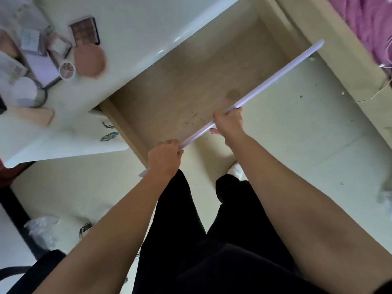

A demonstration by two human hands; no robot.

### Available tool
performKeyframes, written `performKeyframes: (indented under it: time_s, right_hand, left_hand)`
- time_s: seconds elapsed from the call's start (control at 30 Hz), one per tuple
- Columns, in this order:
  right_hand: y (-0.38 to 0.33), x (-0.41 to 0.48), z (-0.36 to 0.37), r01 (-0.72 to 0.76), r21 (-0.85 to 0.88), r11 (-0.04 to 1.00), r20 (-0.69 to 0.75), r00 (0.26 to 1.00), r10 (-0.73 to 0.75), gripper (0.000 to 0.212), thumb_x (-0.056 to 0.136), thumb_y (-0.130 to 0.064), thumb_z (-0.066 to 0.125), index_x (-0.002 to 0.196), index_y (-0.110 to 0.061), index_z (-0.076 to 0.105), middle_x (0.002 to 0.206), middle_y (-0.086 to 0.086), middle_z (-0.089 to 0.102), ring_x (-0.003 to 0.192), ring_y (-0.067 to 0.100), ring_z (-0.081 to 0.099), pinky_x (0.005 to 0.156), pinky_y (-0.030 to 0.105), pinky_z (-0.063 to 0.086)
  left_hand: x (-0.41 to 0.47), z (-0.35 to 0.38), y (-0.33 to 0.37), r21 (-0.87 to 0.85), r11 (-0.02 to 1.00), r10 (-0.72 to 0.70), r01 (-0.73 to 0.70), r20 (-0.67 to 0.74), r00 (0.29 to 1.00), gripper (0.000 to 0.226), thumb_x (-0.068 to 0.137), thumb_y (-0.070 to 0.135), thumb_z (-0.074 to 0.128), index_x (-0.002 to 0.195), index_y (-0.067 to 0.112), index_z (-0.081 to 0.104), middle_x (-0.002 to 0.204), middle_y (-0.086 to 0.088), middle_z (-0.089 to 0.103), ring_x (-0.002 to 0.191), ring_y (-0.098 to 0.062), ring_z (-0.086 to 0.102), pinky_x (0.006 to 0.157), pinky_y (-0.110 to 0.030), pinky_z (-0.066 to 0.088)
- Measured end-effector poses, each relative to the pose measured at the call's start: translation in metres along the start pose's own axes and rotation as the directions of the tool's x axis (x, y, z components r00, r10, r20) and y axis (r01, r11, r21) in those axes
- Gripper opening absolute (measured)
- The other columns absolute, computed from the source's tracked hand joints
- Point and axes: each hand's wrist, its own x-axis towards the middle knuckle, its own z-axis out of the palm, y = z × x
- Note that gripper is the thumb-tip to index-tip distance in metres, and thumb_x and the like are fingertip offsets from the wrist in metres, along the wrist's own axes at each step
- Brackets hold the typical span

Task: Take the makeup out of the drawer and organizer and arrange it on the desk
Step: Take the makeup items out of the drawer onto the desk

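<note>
Both hands curl over the lilac top edge of the drawer front [275,79], the left hand [164,158] near its close end and the right hand [228,126] just beside it farther along. Most of the panel reaches past the right hand, up and to the right. The drawer [191,85] is pulled out, and its floor shows only specks and stains. The makeup [63,52] lies clustered on the desk [137,24], up and left of the grip and nearer the left hand. It includes an eyeshadow palette [86,31] and a round pink compact [89,60]. The likely next move is a push across the panel's long axis, toward the desk. Nothing visible blocks that path, and the person's dark-clad legs [191,230] stand behind the panel.
</note>
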Motion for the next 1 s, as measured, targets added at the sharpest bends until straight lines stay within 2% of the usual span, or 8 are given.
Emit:
performKeyframes:
  time_s: [0.17,0.3,0.4,0.5,0.57,0.73,0.9,1.0]
  right_hand:
    - [-0.003,-0.005,-0.002,0.048,-0.047,0.998,0.012,0.999,-0.047,0.051,0.084,-0.02,0.054,0.13,-0.01,0.034,0.079,0.002,0.058,0.074,0.027,0.073,0.079,0.049,0.06]
    - [-0.02,-0.012,0.008,0.088,-0.093,0.992,0.064,0.995,-0.082,0.048,0.079,-0.034,0.063,0.115,-0.01,0.044,0.077,-0.001,0.06,0.083,0.028,0.073,0.085,0.047,0.058]
    - [-0.031,-0.004,0.024,0.101,-0.133,0.986,0.094,0.992,-0.089,0.064,0.062,-0.051,0.064,0.111,-0.011,0.052,0.092,0.001,0.064,0.09,0.027,0.071,0.086,0.046,0.058]
    - [-0.031,-0.002,0.033,0.112,-0.119,0.987,0.076,0.992,-0.103,0.06,0.061,-0.05,0.062,0.107,-0.011,0.055,0.094,0.003,0.068,0.088,0.023,0.071,0.082,0.042,0.058]
    - [-0.032,-0.006,0.033,0.12,-0.132,0.984,0.05,0.992,-0.115,0.057,0.062,-0.051,0.061,0.102,-0.011,0.061,0.092,0.004,0.071,0.088,0.02,0.07,0.073,0.034,0.055]
    - [-0.038,-0.01,0.037,0.084,-0.068,0.994,-0.006,0.996,-0.085,0.016,0.077,-0.028,0.063,0.07,-0.014,0.06,0.047,-0.008,0.064,0.076,0.018,0.073,0.062,0.026,0.046]
    - [-0.043,-0.017,0.047,0.042,-0.06,0.997,-0.107,0.993,-0.049,0.012,0.079,-0.023,0.057,0.074,-0.012,0.059,0.047,-0.004,0.064,0.064,0.02,0.075,0.057,0.024,0.047]
    - [-0.047,-0.014,0.047,0.001,-0.046,0.999,-0.143,0.99,-0.007,0.019,0.088,-0.023,0.048,0.09,-0.007,0.06,0.047,0.0,0.066,0.058,0.023,0.074,0.055,0.023,0.047]
  left_hand:
    - [-0.003,-0.001,-0.008,-0.02,1.0,-0.003,0.002,-0.043,0.999,0.027,0.096,0.043,0.052,0.097,0.017,0.061,0.079,0.001,0.062,0.069,-0.021,0.054,0.058,-0.031,0.048]
    - [0.003,-0.011,-0.032,-0.088,0.996,-0.026,0.005,-0.238,0.971,0.023,0.09,0.035,0.067,0.086,0.012,0.069,0.074,-0.006,0.065,0.068,-0.028,0.058,0.057,-0.033,0.049]
    - [0.019,-0.024,-0.056,-0.051,0.999,-0.02,0.002,-0.363,0.931,0.016,0.086,0.027,0.071,0.09,0.013,0.075,0.084,-0.008,0.069,0.081,-0.031,0.057,0.066,-0.037,0.048]
    - [0.03,-0.024,-0.07,0.085,0.994,0.095,-0.069,-0.366,0.926,0.019,0.087,0.034,0.067,0.094,0.017,0.074,0.107,-0.008,0.066,0.097,-0.032,0.055,0.077,-0.042,0.046]
    - [0.029,-0.02,-0.073,0.075,0.992,0.127,-0.106,-0.394,0.91,0.02,0.088,0.033,0.066,0.094,0.015,0.072,0.099,-0.009,0.065,0.089,-0.03,0.056,0.072,-0.039,0.045]
    - [0.025,-0.011,-0.07,-0.124,0.987,0.039,-0.103,-0.436,0.899,0.017,0.088,0.023,0.069,0.093,0.007,0.07,0.08,-0.01,0.059,0.073,-0.027,0.055,0.051,-0.037,0.052]
    - [0.033,-0.012,-0.073,-0.054,0.982,0.146,-0.182,-0.396,0.906,0.021,0.081,0.024,0.076,0.085,0.007,0.064,0.077,-0.012,0.059,0.068,-0.028,0.054,0.049,-0.028,0.04]
    - [0.038,-0.011,-0.079,-0.002,0.975,0.204,-0.221,-0.375,0.904,0.025,0.08,0.028,0.077,0.085,0.007,0.065,0.074,-0.012,0.06,0.066,-0.028,0.054,0.048,-0.027,0.041]
